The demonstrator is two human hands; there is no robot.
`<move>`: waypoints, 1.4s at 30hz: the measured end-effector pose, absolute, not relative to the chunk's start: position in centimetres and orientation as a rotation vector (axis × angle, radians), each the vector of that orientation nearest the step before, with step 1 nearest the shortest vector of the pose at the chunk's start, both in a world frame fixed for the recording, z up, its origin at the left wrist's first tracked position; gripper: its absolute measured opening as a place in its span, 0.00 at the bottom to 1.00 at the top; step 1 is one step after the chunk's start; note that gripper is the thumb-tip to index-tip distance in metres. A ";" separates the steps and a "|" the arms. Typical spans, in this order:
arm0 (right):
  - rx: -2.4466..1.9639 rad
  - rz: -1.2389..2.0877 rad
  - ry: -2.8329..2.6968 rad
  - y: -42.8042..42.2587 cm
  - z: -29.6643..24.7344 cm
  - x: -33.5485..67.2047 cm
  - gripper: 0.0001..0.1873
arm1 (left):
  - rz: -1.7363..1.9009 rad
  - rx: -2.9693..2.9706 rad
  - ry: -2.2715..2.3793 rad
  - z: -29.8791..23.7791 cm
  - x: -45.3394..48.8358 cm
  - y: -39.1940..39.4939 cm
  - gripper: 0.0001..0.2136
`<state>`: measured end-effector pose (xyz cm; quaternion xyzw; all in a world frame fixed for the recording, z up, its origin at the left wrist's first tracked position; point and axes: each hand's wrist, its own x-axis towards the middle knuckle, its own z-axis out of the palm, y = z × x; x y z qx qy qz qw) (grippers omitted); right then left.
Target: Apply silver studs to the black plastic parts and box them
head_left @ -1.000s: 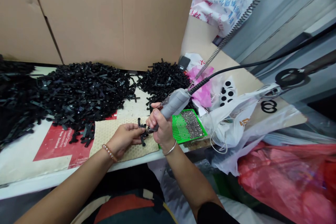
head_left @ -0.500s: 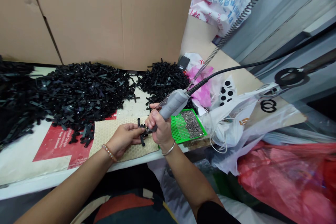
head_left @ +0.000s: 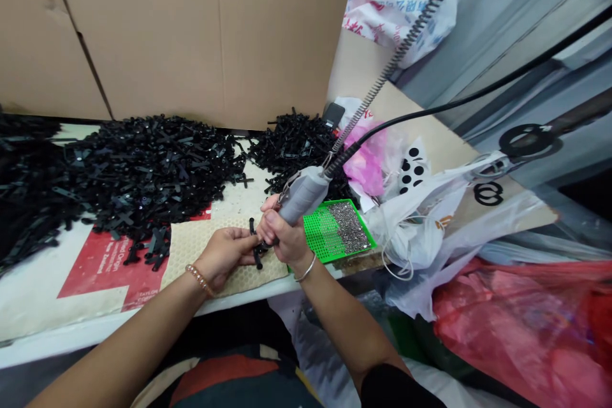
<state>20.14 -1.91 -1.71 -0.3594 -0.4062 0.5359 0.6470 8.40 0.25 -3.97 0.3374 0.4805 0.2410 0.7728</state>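
My right hand (head_left: 283, 234) is wrapped around a grey electric screwdriver (head_left: 300, 194), whose tip points down at a small black plastic part (head_left: 257, 247). My left hand (head_left: 226, 254) pinches that part against a beige honeycomb mat (head_left: 196, 243) near the table's front edge. A black cable and a coiled cord (head_left: 400, 51) run from the tool up to the right. Beside my right hand sits a green tray (head_left: 323, 237) with a heap of small silver screws (head_left: 349, 226).
A big heap of black plastic parts (head_left: 129, 169) covers the table's left and back, with a smaller heap (head_left: 299, 143) behind the tool. Cardboard (head_left: 191, 32) walls the back. White plastic bags (head_left: 430, 210), a pink bag (head_left: 366, 166) and a red bag (head_left: 516, 325) crowd the right.
My right hand and the screwdriver have shifted slightly left and tilted more upright over the part. The left hand has stayed put on the part.
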 end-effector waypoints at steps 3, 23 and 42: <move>-0.793 1.256 -0.956 -1.7 -2.3 20.3 0.17 | 0.530 0.744 1.056 -4.0 8.4 0.2 0.12; -1.067 0.572 -0.621 -0.4 -1.3 31.7 0.18 | 0.483 0.742 1.001 -3.2 7.5 0.1 0.04; -1.069 0.645 -0.694 -1.1 -3.7 32.6 0.15 | 0.472 0.724 1.064 -2.7 7.8 0.1 0.08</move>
